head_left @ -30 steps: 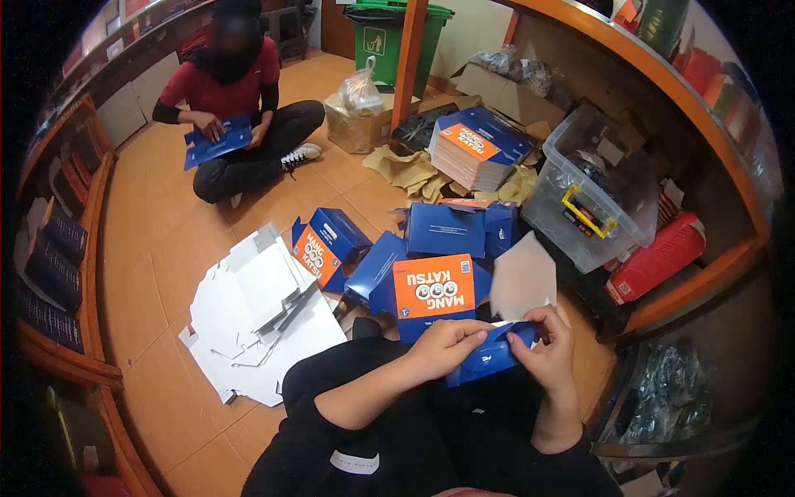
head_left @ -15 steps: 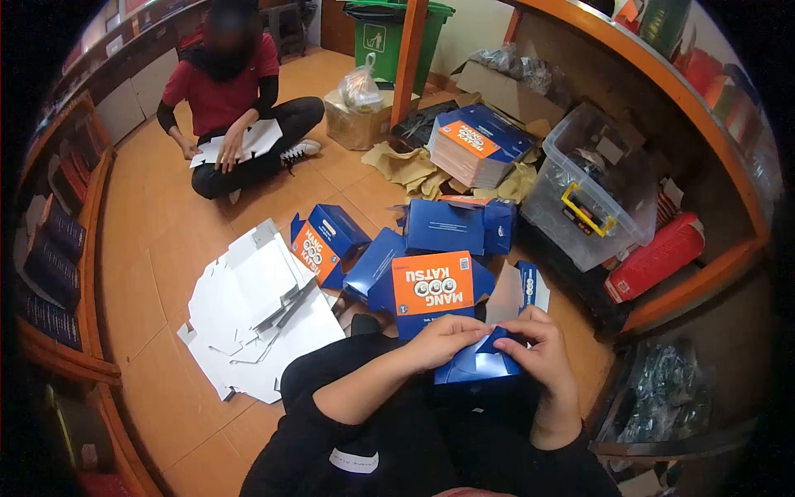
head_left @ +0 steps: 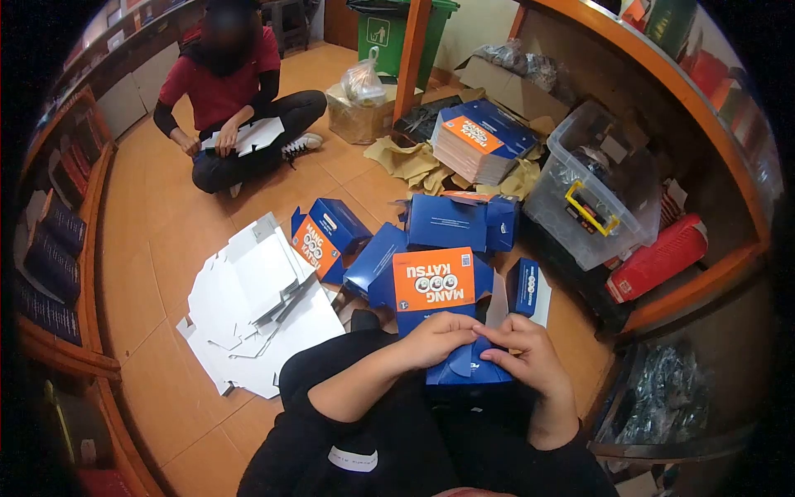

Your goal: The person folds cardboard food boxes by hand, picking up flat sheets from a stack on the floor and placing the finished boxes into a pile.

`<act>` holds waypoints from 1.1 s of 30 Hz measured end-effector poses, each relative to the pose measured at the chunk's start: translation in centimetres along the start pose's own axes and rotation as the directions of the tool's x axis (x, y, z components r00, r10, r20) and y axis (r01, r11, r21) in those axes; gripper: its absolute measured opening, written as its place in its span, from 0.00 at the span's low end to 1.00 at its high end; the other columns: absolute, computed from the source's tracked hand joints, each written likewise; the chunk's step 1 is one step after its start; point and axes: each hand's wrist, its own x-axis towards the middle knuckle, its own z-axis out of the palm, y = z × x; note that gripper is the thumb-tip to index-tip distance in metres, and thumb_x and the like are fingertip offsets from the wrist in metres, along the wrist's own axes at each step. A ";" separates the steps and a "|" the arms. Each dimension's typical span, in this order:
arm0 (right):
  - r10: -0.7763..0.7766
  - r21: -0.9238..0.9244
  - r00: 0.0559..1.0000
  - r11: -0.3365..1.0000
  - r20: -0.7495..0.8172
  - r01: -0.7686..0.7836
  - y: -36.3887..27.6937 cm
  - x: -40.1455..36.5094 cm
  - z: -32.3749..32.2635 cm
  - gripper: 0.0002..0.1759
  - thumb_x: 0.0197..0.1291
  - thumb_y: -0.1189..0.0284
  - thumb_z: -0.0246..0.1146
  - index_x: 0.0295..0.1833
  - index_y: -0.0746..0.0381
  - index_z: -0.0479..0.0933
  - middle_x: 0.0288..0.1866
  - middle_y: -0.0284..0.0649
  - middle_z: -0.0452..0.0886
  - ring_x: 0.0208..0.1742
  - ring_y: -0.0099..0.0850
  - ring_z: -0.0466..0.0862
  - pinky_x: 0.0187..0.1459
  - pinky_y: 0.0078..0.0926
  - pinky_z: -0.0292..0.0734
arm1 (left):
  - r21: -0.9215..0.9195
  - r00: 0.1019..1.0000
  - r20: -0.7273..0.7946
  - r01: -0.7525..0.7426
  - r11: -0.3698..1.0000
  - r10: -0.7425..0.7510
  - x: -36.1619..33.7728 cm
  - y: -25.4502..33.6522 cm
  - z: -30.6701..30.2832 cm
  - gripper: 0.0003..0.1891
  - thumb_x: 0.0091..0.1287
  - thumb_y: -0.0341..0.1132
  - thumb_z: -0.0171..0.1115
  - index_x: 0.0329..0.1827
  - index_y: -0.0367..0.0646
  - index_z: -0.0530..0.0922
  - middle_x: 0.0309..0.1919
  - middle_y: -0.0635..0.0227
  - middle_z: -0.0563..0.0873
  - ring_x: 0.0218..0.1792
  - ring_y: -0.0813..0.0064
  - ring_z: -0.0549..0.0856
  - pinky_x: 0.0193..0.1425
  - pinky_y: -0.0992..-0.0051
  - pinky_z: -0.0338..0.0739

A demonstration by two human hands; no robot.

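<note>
In my lap rests a partly folded blue cardboard box (head_left: 458, 374), its near edge toward me. My left hand (head_left: 440, 340) is closed in a pinch on the flaps at the box's far side. From the right, my right hand (head_left: 528, 351) grips the same flaps, thumb and fingers close to the left fingertips. Just beyond lies a blue and orange box (head_left: 431, 282) printed "Mang Katsu", upside down from my view. A pale flap stands up behind my right fingers. The box's underside is hidden.
Flat white cardboard sheets (head_left: 248, 331) are piled at left. More folded blue boxes (head_left: 447, 222) lie ahead. Behind them stand a stack of printed sheets (head_left: 474, 149) and a clear plastic bin (head_left: 571, 224). Another person (head_left: 228, 91) sits cross-legged, holding white cardboard (head_left: 258, 135).
My hands and the box have shifted slightly left, and my fingers have come closer together over the flaps. The other person's hands have moved on the white cardboard.
</note>
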 end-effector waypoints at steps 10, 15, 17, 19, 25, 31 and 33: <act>-0.302 -0.250 0.922 0.938 -0.244 0.241 -1.0 0.7 1.4 0.29 0.37 0.64 0.74 0.51 0.55 0.80 0.53 0.43 0.75 0.56 0.45 0.72 0.59 0.40 0.65 | -0.261 0.801 -0.548 -0.438 0.860 0.242 1.5 0.6 -0.3 0.14 0.69 0.30 0.51 0.56 0.38 0.68 0.43 0.66 0.82 0.41 0.81 0.81 0.46 0.81 0.75; -0.264 -0.326 0.924 0.930 -0.278 0.167 -0.1 2.2 3.5 0.36 0.39 0.65 0.74 0.59 0.58 0.73 0.66 0.51 0.64 0.65 0.51 0.67 0.63 0.42 0.64 | -0.434 0.826 -0.532 -0.455 0.777 0.187 0.5 1.4 0.7 0.16 0.67 0.29 0.53 0.57 0.40 0.66 0.42 0.67 0.80 0.36 0.80 0.80 0.39 0.82 0.77; -0.211 -0.231 0.906 0.964 -0.366 0.131 -0.3 2.3 3.7 0.37 0.42 0.68 0.72 0.61 0.64 0.70 0.67 0.54 0.62 0.65 0.51 0.67 0.63 0.42 0.63 | -0.360 0.851 -0.507 -0.357 0.862 0.140 0.0 1.6 0.8 0.20 0.66 0.28 0.54 0.61 0.41 0.62 0.48 0.64 0.79 0.43 0.76 0.80 0.45 0.76 0.78; -0.257 -0.257 0.877 0.953 -0.405 0.160 -0.3 2.3 3.6 0.34 0.55 0.66 0.63 0.64 0.74 0.63 0.68 0.61 0.58 0.65 0.51 0.67 0.63 0.41 0.63 | -0.200 0.875 -0.465 -0.253 0.946 0.136 -0.2 1.3 0.6 0.24 0.65 0.26 0.54 0.63 0.40 0.58 0.51 0.61 0.77 0.46 0.73 0.81 0.45 0.74 0.81; -0.281 -0.116 0.855 0.960 -0.436 0.256 1.0 1.5 3.1 0.27 0.67 0.56 0.46 0.58 0.68 0.72 0.66 0.59 0.58 0.62 0.49 0.69 0.61 0.37 0.65 | -0.127 0.895 -0.384 -0.294 0.947 0.226 -0.2 2.0 0.7 0.27 0.65 0.25 0.55 0.64 0.38 0.54 0.43 0.53 0.80 0.40 0.64 0.85 0.43 0.70 0.83; -0.273 -0.312 0.877 0.938 -0.396 0.152 -0.2 2.1 3.5 0.27 0.66 0.53 0.48 0.58 0.62 0.75 0.64 0.55 0.59 0.63 0.48 0.63 0.62 0.41 0.59 | -0.084 0.907 -0.366 -0.254 0.963 0.207 0.2 0.8 1.3 0.16 0.65 0.30 0.57 0.54 0.36 0.70 0.38 0.60 0.82 0.37 0.71 0.85 0.41 0.74 0.81; -0.284 -0.410 0.873 0.906 -0.397 0.109 -0.3 2.7 3.8 0.30 0.67 0.51 0.45 0.60 0.63 0.73 0.64 0.55 0.59 0.63 0.46 0.64 0.61 0.40 0.59 | 0.056 0.865 -0.395 -0.314 0.948 0.310 0.3 0.0 1.9 0.14 0.66 0.33 0.57 0.51 0.35 0.74 0.36 0.61 0.83 0.38 0.72 0.84 0.41 0.75 0.79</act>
